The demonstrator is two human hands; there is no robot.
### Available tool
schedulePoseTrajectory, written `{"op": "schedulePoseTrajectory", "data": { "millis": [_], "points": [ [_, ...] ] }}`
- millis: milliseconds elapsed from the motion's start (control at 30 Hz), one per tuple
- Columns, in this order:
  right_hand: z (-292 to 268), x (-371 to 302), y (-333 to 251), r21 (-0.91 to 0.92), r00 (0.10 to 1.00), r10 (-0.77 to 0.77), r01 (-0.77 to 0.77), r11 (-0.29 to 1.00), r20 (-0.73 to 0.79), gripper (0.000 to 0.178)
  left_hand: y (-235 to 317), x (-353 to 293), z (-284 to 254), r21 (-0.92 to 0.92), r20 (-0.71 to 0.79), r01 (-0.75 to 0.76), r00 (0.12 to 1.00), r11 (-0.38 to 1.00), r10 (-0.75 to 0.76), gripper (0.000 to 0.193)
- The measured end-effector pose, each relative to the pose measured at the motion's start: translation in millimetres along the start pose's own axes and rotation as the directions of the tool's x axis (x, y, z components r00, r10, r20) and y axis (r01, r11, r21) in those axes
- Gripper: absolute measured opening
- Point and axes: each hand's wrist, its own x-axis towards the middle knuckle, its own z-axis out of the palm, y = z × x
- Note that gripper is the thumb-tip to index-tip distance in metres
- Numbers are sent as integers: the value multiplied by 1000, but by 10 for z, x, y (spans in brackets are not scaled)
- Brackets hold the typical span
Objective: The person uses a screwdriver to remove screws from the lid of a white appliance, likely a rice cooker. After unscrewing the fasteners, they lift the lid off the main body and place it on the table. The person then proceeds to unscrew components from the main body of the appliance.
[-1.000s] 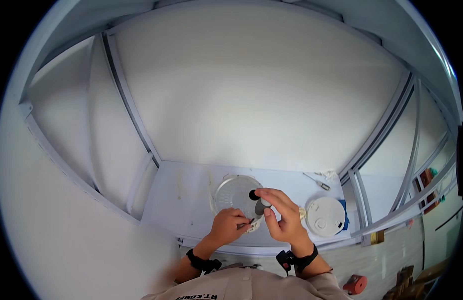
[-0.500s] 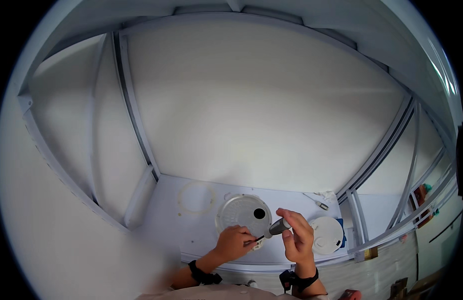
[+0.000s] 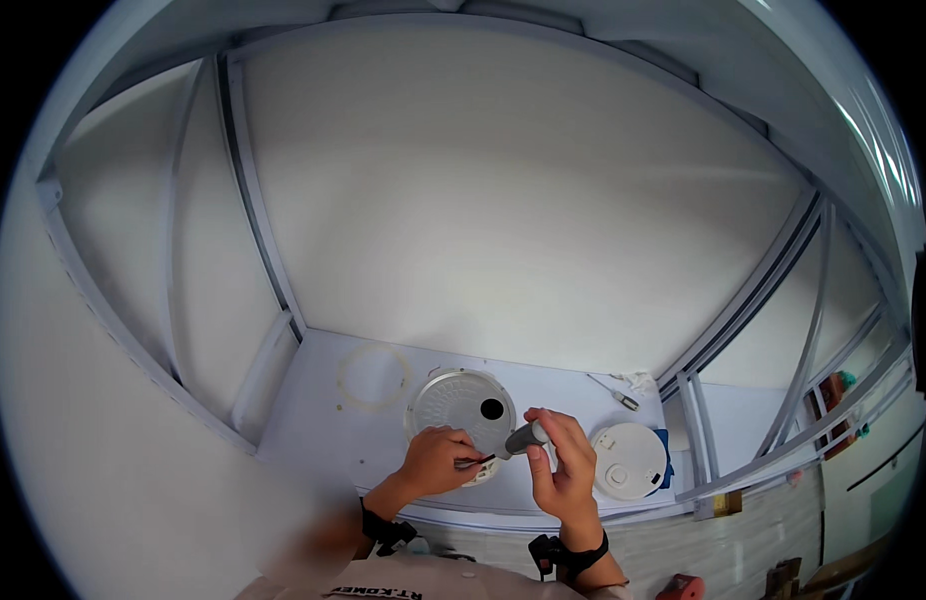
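A screwdriver (image 3: 524,439) with a grey handle is in my right hand (image 3: 565,470), its butt end toward the palm, thumb and fingers around it. The dark shaft slants down left to the pinched fingertips of my left hand (image 3: 435,462), which close around its tip end; anything small between them is hidden. Both hands are over the near edge of a round silver-grey disc (image 3: 453,400) with a black round spot (image 3: 492,409). Part of a pale fitting (image 3: 486,474) shows at that edge, below the fingers.
To the right a round white cover (image 3: 638,447) lies partly over a blue thing (image 3: 665,478). Behind it rest another screwdriver (image 3: 624,400) and a crumpled white piece (image 3: 640,382). A pale yellowish ring (image 3: 344,378) lies at the left. Frame posts (image 3: 688,420) stand beside the table.
The whole view has shifted, so table, disc and hands sit further left and a little higher in the picture. Both hands keep much the same grip on the screwdriver.
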Motion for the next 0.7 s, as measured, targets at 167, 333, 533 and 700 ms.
{"op": "schedulePoseTrajectory", "data": {
  "millis": [167, 333, 533, 700],
  "points": [
    [-48, 60, -19, 102, 998, -15, 8, 995, 68, 41, -9, 27, -36, -4, -8, -6, 1000, 1000, 6, 10],
    [-34, -65, -20, 112, 1000, -14, 14, 994, 0, 42, 21, 8, -1, 16, -41, -16, 999, 1000, 16, 12],
    [-31, -96, -4, 43, 999, -47, 47, 998, 7, 40, 16, 16, 22, 18, -26, -20, 999, 1000, 21, 13],
    [-62, 34, -117, -11, 998, -51, 51, 999, 32, 42, 63, 69, -93, 26, 1, -22, 1000, 999, 22, 13]
  ]
}}
